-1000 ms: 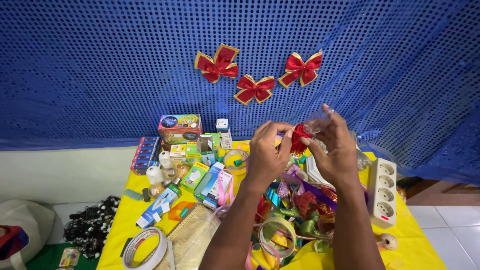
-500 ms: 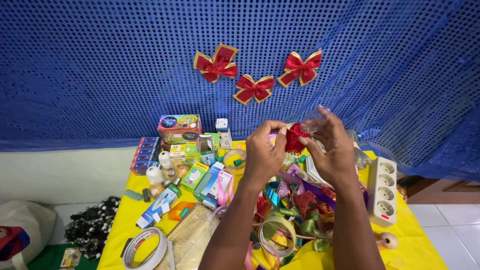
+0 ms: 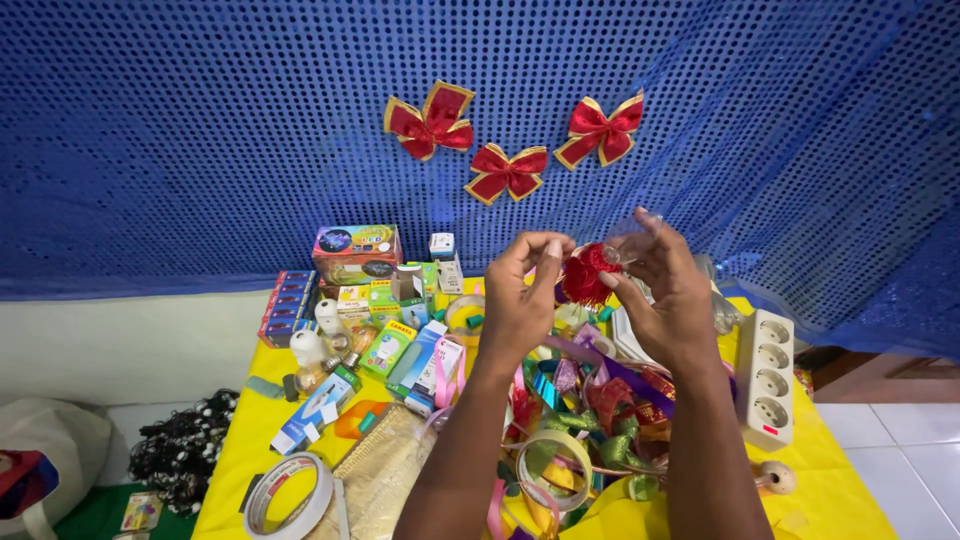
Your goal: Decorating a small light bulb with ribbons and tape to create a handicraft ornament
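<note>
Hands raised over cluttered yellow table (image 3: 250,440), left hand (image 3: 520,300) and right hand (image 3: 665,290) pinching red ribbon bow (image 3: 588,272) between them

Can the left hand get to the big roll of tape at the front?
Probably yes. The roll of tape lies uncovered near the table's front-left edge, but the left hand is pinching the red bow with the right hand.

Blue sequinned cloth (image 3: 200,120) covers the wall behind a yellow-covered table (image 3: 850,490) on white floor tiles (image 3: 915,460)
</note>
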